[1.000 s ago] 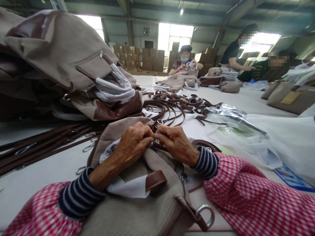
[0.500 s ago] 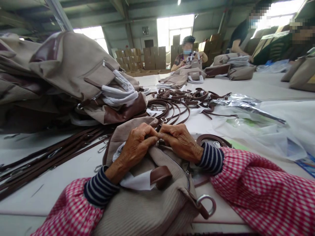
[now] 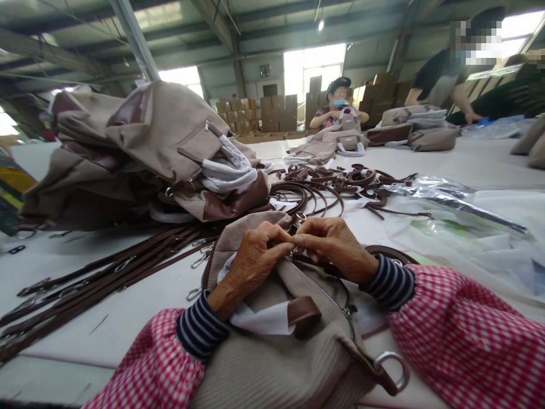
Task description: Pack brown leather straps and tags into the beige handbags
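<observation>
A beige corduroy bag (image 3: 272, 363) with brown leather trim lies on the table right in front of me. My left hand (image 3: 255, 258) and my right hand (image 3: 336, 244) rest on its far end, fingertips pinched together over a small metal fitting near the zipper (image 3: 323, 292). What the fingers pinch is mostly hidden. A brown strap (image 3: 383, 253) curls by my right wrist. A metal D-ring (image 3: 394, 369) hangs at the bag's near right corner.
A pile of similar beige bags (image 3: 145, 147) fills the left. Long brown straps with clips (image 3: 106, 272) run across the table, and more straps (image 3: 332, 182) lie tangled further back. Clear plastic sheeting (image 3: 460, 227) covers the right. Other people work at the far end near cardboard boxes (image 3: 272, 111).
The view has swung left and tilted up, so the bag and hands sit further right in the picture. My fingers have stayed pinched at the same spot on the bag.
</observation>
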A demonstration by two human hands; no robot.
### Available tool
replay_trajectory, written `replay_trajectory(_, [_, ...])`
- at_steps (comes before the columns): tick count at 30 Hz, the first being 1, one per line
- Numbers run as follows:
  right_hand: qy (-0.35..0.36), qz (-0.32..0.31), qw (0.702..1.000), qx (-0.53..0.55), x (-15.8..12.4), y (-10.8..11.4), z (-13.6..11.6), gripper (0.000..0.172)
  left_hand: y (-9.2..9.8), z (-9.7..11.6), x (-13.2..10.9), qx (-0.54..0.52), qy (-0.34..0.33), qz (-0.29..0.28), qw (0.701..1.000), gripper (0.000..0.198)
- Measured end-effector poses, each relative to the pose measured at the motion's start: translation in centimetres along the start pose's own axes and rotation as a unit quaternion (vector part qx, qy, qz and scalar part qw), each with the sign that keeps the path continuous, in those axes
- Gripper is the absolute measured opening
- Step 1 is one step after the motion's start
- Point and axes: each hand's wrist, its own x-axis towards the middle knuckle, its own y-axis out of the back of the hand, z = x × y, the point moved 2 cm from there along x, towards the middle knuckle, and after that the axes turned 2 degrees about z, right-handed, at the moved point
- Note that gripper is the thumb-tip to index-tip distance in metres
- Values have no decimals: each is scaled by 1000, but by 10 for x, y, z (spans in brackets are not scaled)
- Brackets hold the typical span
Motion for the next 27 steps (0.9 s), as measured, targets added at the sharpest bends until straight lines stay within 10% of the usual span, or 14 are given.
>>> replay_trajectory(27, [50, -38, 998, -30, 3, -6, 9, 22, 0, 2, 1, 42, -5, -60, 997, 14])
